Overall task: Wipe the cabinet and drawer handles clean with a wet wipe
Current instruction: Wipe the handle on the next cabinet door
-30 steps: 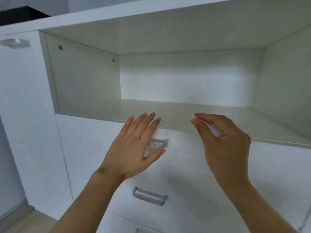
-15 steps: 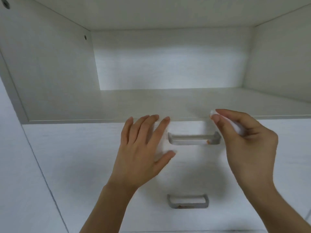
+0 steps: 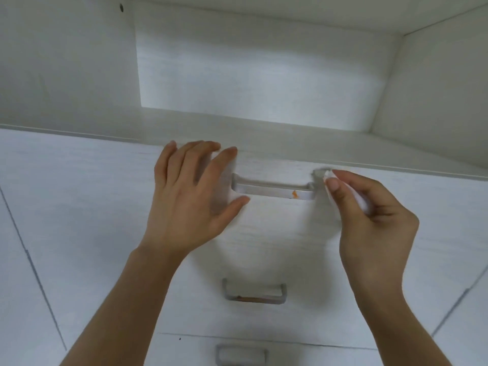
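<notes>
The top drawer's silver handle (image 3: 272, 187) carries a small orange smear near its right end. My right hand (image 3: 372, 225) pinches a folded white wet wipe (image 3: 330, 178) and holds its tip against the handle's right end. My left hand (image 3: 190, 199) lies with straight fingers on the white drawer front just left of the handle. A second drawer handle (image 3: 254, 291), with a brownish mark along its lower bar, sits below between my forearms. A third handle (image 3: 241, 355) shows at the bottom edge.
An open white shelf compartment (image 3: 253, 75) lies above the drawers, its front ledge just over the top handle. White cabinet panels (image 3: 52, 220) flank the drawer stack on both sides.
The view has moved closer and lower onto the drawers. My right hand brought the wipe down to the top handle's right end. My left hand stays on the drawer front, left of the handle.
</notes>
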